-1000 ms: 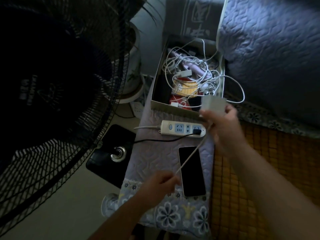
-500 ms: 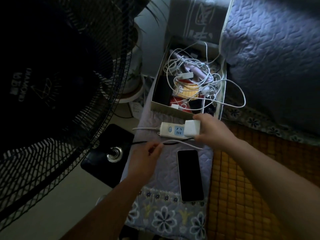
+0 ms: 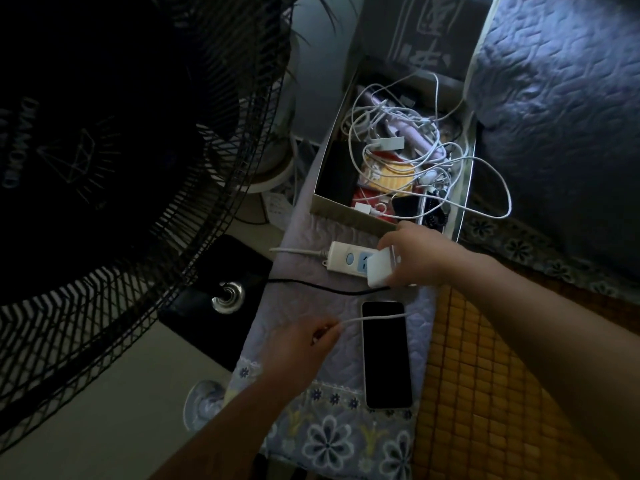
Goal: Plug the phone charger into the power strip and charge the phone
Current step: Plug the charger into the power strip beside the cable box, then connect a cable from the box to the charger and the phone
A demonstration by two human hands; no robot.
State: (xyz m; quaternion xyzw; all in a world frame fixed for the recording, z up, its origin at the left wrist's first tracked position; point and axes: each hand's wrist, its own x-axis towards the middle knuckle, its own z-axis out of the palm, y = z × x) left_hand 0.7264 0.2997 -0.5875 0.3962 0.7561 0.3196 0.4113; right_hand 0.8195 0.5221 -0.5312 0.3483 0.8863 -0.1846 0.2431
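A white power strip (image 3: 343, 259) lies across a quilted cloth-covered stand (image 3: 311, 299). My right hand (image 3: 415, 254) grips a white charger block (image 3: 381, 270) and holds it down on the strip's right half. The white charger cable (image 3: 377, 317) runs from there across the top of a dark-screened phone (image 3: 386, 355) that lies face up below the strip. My left hand (image 3: 298, 348) pinches the cable's free end, just left of the phone. The strip's right end is hidden under my right hand.
An open cardboard box (image 3: 346, 213) full of tangled white cables sits behind the strip. A large black standing fan (image 3: 114, 174) fills the left side, its base (image 3: 221, 292) beside the stand. A black cord (image 3: 311, 285) runs to the strip. A quilted bed (image 3: 554, 116) and bamboo mat (image 3: 467, 393) lie right.
My right hand brought the charger block down from near the box onto the power strip. My left hand, holding the cable end, moved up toward the strip and then back down beside the phone.
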